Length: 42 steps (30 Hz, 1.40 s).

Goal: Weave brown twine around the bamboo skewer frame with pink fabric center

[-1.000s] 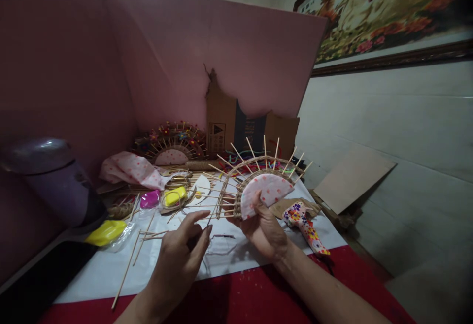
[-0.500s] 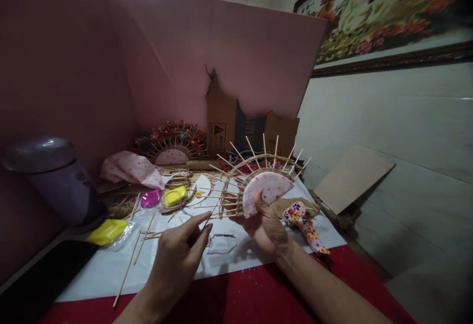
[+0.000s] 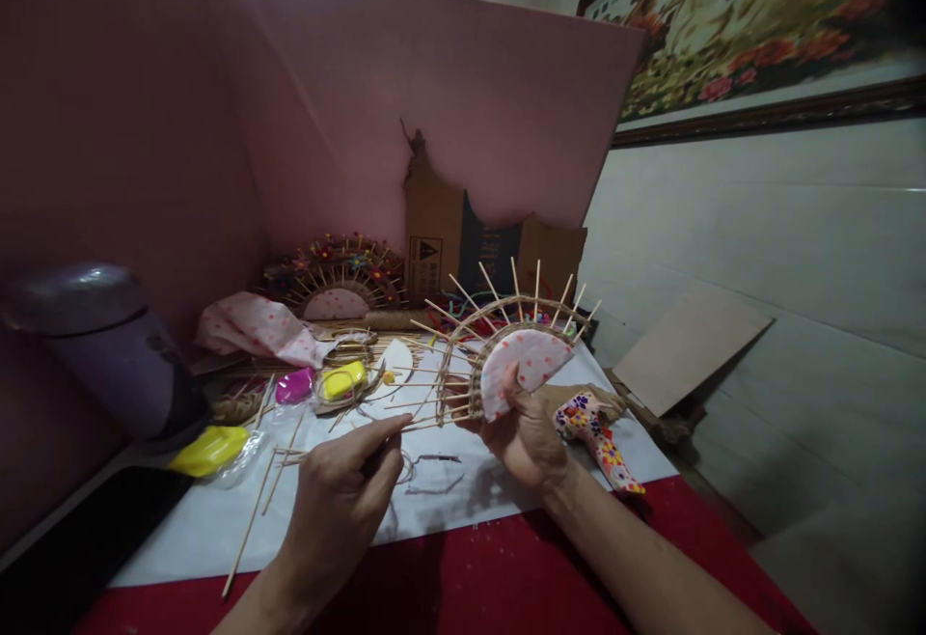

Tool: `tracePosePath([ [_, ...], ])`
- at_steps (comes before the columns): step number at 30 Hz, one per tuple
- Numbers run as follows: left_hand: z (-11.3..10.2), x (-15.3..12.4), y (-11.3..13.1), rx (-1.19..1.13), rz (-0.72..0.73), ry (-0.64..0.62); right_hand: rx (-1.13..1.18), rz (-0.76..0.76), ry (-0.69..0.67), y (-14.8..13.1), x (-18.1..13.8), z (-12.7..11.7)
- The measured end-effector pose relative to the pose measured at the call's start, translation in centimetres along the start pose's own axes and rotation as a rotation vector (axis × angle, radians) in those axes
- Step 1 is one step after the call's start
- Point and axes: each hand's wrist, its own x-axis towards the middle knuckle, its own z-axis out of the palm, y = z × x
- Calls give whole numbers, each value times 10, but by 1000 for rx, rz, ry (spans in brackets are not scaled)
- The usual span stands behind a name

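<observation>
My right hand (image 3: 527, 437) holds up a half-round woven fan (image 3: 525, 365), its thumb on the white, orange-dotted fabric face and its fingers behind. Thin wooden sticks radiate from the rim, with brown twine (image 3: 463, 328) woven round them in an outer arc. To the left, my left hand (image 3: 354, 481) is closed in a pinch beside the ends of the lowest sticks. What sits between its fingertips is too small to make out. Below the fan, a loose strand of twine (image 3: 434, 490) lies on the white paper (image 3: 405, 524).
At the back stands a similar fan decorated with small flowers (image 3: 337, 302). Left are dotted cloth (image 3: 257, 326), yellow clay packs (image 3: 343, 381), a magenta pack (image 3: 294, 385), loose sticks (image 3: 250, 519), a purple tumbler (image 3: 108, 355) and a black flat object (image 3: 94, 538). A floral-wrapped tool (image 3: 600, 442) lies right.
My left hand has shifted slightly left and down, its fingertips now by the lowest stick ends. The fan has turned a little in my right hand.
</observation>
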Motion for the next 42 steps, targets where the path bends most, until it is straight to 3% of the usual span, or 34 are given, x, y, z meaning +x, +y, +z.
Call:
tracePosePath([
  [14,-11,2,7,-153,124,-189,8,34,-17,-19,3,-5],
  [23,-2,-3,8,-206,41,-321,132,165,-35,-5,-5,3],
  [30,0,-3,6,-162,82,-294,176,275,-23,-6,-7,5],
  [33,0,-2,6,-199,33,-260,165,270,-3,-6,-9,9],
  [42,10,-6,-4,-596,-254,-228,212,234,-27,-1,-10,8],
])
